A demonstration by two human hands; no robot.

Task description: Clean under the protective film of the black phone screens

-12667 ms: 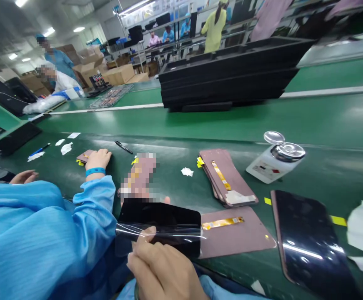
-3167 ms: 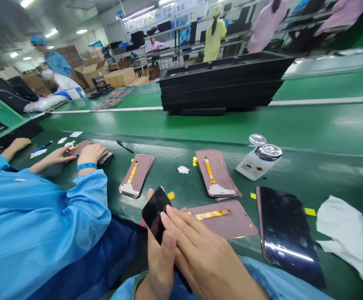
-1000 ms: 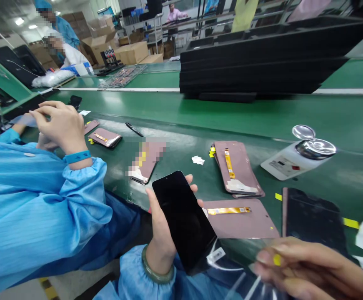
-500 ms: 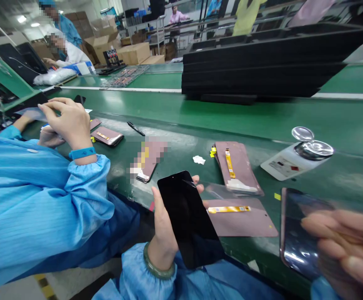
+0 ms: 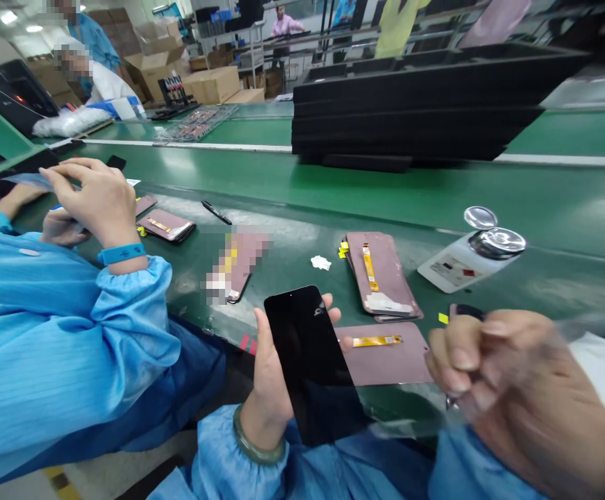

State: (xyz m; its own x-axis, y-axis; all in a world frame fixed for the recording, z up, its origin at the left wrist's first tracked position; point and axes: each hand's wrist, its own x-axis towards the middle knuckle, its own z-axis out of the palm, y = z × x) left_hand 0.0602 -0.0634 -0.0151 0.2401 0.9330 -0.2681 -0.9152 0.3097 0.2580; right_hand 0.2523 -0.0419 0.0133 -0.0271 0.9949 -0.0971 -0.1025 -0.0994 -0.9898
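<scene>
Since half a second ago our right hand (image 5: 510, 389) swung back in, fingers pinching clear film (image 5: 588, 326). Left hand (image 5: 274, 375) grips black screen (image 5: 310, 364) off the table (image 5: 385, 201) near edge; far side open.

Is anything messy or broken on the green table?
Nothing looks broken. Small scraps lie loose: a crumpled white bit and yellow tabs beside the pink panel stack. The left hand holds a black screen that looks unmarked.
</scene>
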